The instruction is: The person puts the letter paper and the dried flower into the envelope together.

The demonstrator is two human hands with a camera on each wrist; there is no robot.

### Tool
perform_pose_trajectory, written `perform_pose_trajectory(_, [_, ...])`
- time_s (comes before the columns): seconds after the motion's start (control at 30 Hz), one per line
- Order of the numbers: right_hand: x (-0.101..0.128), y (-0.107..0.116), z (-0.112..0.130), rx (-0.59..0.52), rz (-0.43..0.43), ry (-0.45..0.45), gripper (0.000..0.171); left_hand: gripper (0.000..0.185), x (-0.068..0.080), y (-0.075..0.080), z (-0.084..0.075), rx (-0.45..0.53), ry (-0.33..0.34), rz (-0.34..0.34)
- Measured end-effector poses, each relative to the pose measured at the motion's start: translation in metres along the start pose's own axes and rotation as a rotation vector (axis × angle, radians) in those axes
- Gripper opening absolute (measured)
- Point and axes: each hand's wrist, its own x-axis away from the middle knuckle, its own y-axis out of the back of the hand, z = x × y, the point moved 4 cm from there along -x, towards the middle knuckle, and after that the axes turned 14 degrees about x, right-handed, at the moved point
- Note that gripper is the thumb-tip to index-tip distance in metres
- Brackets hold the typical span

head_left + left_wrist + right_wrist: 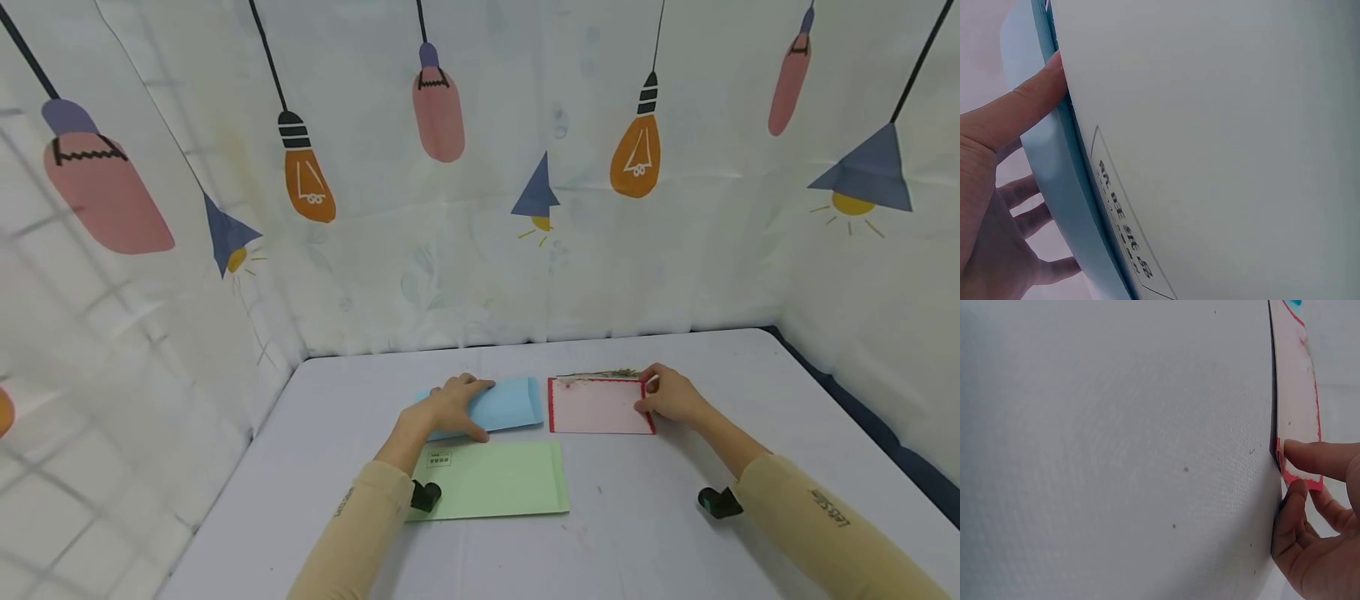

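Green envelope [491,479]: table's near side. Left hand [450,406] grips blue envelope [502,402] behind it; right hand [671,396] apparently pinches red-edged card [600,406] corner. Risk: card creasing, envelope sliding.

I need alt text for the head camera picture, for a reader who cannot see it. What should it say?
Two hands work on a pale table: the left hand holds a blue envelope, and the right hand pinches the right edge of a pink card with a red border. A green envelope lies flat nearer the person, and a curtain printed with lamps hangs behind.
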Motion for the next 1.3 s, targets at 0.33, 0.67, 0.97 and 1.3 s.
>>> perform_pose_trajectory(0.33, [-0.001, -0.003, 0.001, -0.007, -0.021, 0.016, 0.042, 0.097, 0.002, 0.0, -0.001, 0.008, 0.003, -0.006])
perform_pose_trajectory(0.67, [0.005, -0.004, 0.002, -0.089, -0.1, 0.072, 0.025, 0.097, 0.002, -0.001, 0.0, 0.013, 0.004, -0.007])
perform_pose_trajectory(0.97, [0.01, 0.004, 0.0, -0.237, -0.154, 0.028, 0.026, 0.097, 0.001, 0.0, -0.002, 0.008, -0.005, -0.005])
perform_pose_trajectory(1.3, [0.008, 0.004, 0.001, -0.463, -0.108, -0.034, 0.039, 0.097, 0.001, 0.0, -0.001, -0.007, 0.003, -0.001])
